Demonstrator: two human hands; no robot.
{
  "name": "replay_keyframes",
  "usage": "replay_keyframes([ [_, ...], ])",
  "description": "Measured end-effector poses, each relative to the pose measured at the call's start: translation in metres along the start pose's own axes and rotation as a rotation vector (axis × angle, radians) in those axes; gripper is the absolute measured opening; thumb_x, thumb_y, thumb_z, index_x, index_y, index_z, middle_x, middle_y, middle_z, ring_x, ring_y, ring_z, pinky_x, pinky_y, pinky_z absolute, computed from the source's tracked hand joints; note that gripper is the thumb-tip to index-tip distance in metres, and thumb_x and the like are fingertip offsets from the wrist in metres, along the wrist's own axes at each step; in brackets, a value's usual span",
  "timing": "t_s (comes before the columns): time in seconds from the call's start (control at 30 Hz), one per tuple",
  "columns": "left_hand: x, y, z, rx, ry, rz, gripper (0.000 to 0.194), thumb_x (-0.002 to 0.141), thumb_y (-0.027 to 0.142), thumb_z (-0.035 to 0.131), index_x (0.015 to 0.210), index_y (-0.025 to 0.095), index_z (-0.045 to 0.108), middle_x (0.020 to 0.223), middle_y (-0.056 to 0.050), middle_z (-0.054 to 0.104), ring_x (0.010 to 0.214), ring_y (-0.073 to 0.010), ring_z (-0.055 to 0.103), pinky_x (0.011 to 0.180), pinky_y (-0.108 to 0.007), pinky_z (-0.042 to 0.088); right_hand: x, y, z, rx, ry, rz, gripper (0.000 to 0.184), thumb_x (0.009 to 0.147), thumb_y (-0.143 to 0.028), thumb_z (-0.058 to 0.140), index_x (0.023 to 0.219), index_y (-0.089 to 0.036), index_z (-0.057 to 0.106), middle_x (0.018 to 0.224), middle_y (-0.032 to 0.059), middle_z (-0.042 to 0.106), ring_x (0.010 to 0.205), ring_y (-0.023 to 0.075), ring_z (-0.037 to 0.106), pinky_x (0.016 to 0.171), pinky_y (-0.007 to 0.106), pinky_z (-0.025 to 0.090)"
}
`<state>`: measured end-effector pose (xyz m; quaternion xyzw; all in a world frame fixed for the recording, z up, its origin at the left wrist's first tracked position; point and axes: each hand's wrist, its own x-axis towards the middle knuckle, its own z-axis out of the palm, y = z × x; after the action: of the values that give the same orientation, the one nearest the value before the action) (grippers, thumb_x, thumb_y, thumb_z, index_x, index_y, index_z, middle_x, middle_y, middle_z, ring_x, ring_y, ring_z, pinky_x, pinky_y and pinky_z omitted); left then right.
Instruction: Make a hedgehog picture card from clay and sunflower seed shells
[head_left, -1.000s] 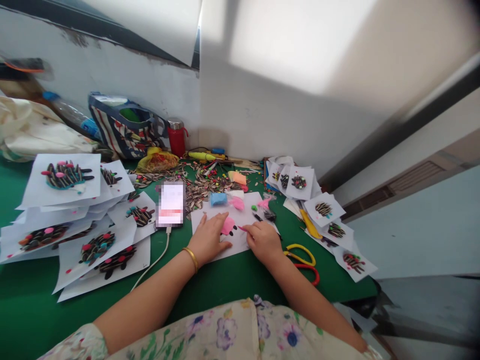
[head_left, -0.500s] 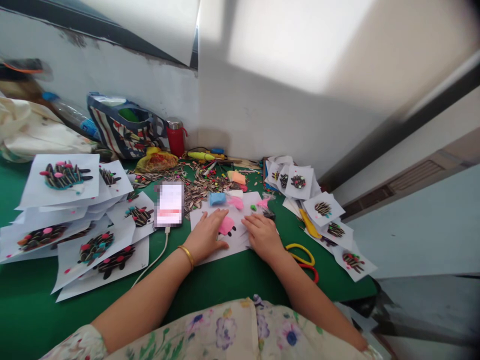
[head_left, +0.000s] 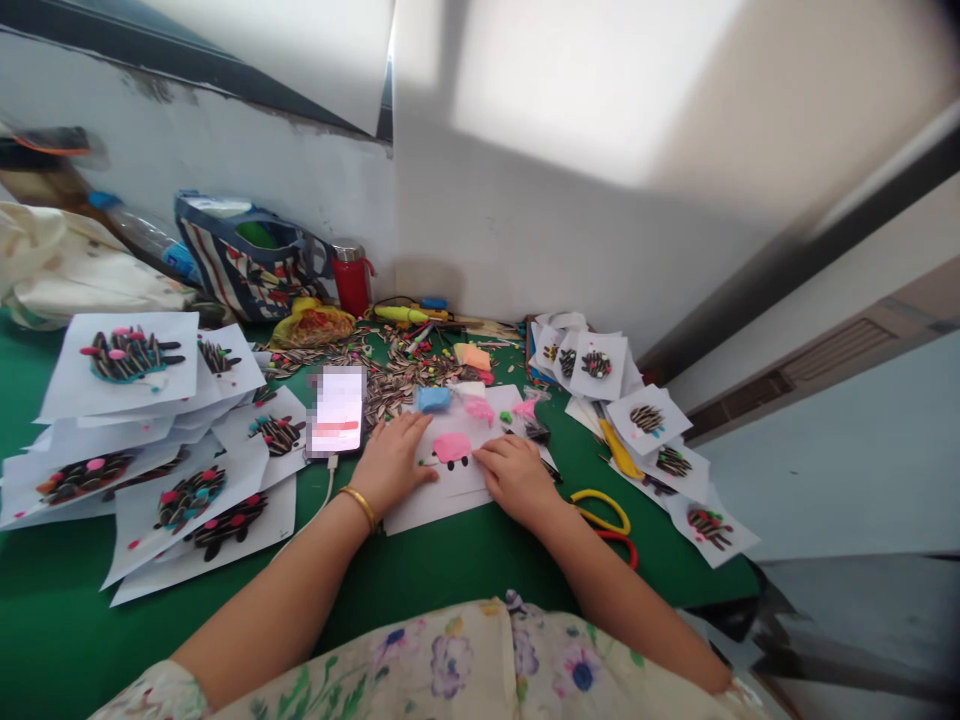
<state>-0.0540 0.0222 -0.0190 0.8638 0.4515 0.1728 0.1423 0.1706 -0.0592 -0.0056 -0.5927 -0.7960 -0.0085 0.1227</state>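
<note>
Between my hands a flat pink clay shape [head_left: 452, 447] with small dark feet sits on a white sheet of paper [head_left: 427, 510]. My left hand [head_left: 394, 462] rests on the paper's left side, fingers stretched out and thumb apart. On the right side of the sheet lies my right hand [head_left: 517, 475], its fingers extended with the tips near the pink shape's right edge. Neither hand holds anything that I can see. Just beyond the fingers are a blue clay lump [head_left: 433, 399], a pink clay lump [head_left: 480, 410] and a small green piece [head_left: 505, 416].
Sunflower seeds [head_left: 390, 375] are scattered behind the paper. A charging phone [head_left: 336, 412] lies left, near stacked seed pictures [head_left: 60, 385]. Scissors [head_left: 600, 510], a yellow cutter [head_left: 619, 450] and more seed pictures [head_left: 649, 412] are at right. A red flask [head_left: 351, 278] stands by the wall.
My left hand has slid left, away from the pink shape, uncovering more of it. My right hand has shifted slightly, its fingers drawn a little closer together.
</note>
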Motion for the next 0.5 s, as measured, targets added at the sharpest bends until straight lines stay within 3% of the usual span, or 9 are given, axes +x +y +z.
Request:
replay_keyframes([
  [0.23, -0.001, 0.002, 0.003, -0.048, -0.024, 0.063, 0.073, 0.075, 0.035, 0.070, 0.140, 0.023, 0.040, 0.139, -0.011, 0.054, 0.132, -0.0291, 0.044, 0.114, -0.054, 0.020, 0.025, -0.011, 0.003, -0.009, -0.021, -0.082, 0.033, 0.091, -0.025, 0.051, 0.122, -0.024, 0.060, 0.124, 0.0068, 0.061, 0.113, 0.0232, 0.048, 0.096, 0.040, 0.031],
  [0.5, -0.003, 0.006, 0.006, -0.039, -0.055, 0.102, 0.072, 0.078, 0.036, 0.068, 0.142, 0.023, 0.038, 0.133, -0.012, 0.058, 0.130, -0.0278, 0.047, 0.117, -0.053, 0.012, 0.035, -0.012, 0.008, -0.013, -0.036, -0.120, 0.029, 0.092, -0.026, 0.050, 0.117, -0.024, 0.063, 0.117, 0.0067, 0.064, 0.111, 0.0234, 0.049, 0.093, 0.040, 0.032],
])
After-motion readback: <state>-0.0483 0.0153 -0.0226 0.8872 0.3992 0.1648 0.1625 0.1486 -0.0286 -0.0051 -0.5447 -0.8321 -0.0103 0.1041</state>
